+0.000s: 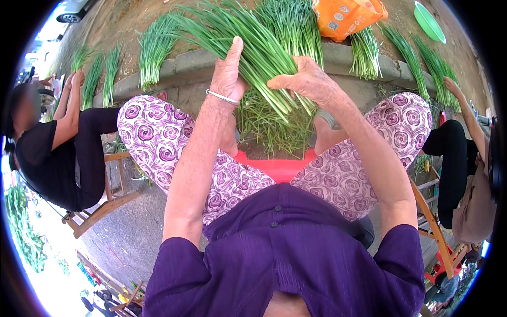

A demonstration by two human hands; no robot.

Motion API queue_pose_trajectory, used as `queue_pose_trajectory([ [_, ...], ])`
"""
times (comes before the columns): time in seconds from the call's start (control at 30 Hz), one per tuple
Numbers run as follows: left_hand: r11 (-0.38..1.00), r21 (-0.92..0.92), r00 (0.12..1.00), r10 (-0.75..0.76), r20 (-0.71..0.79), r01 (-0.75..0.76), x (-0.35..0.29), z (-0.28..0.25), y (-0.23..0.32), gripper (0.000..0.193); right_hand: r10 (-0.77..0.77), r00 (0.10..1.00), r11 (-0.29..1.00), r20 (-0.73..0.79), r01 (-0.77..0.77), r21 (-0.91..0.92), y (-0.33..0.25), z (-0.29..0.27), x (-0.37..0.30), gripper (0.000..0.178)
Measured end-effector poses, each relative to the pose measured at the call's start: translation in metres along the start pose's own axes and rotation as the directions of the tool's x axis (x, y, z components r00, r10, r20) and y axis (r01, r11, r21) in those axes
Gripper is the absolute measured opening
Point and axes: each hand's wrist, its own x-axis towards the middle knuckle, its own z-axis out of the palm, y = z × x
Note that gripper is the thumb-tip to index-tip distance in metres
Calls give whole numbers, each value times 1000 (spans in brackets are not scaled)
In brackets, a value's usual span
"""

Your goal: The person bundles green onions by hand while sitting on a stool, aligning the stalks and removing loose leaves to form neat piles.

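A large bunch of garlic chives (257, 59) is held up in front of my knees. Its green leaves spread to the upper left, and the pale stem ends point down to the right. My left hand (228, 76) grips it from the left side with the thumb up; the other fingers are mostly hidden behind the leaves. Lower on the stems, my right hand (311, 80) is closed round the bunch with its thumb across the front. Loose green and yellowish trimmings (272, 127) litter the ground below, between my feet.
More chive bundles (156, 55) lean along a stone curb (185, 64). Behind it are an orange bag (346, 17) and a green basin (429, 22). Red plastic (280, 170) shows between my legs. Seated people flank me, a person in black (47, 153) at left and another (472, 201) at right.
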Motion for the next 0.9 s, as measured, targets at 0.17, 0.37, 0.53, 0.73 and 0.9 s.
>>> queue_pose_trajectory([
  [0.17,997,70,999,20,37,-22,-5,7,-1,37,-16,1000,997,13,15,81,11,-5,6,25],
  [0.37,965,259,999,-49,17,43,-13,15,10,32,42,999,992,-1,-41,119,8,-14,7,26],
  [0.53,936,329,981,-168,96,127,-14,10,17,30,33,996,999,-86,-31,15,20,-24,13,34],
  [0.73,907,392,969,-216,121,153,-15,7,22,35,43,999,994,-23,-40,98,0,-22,2,32],
  [0.9,902,409,972,-204,117,140,-14,7,21,35,43,999,993,-15,-41,107,4,-25,4,32],
])
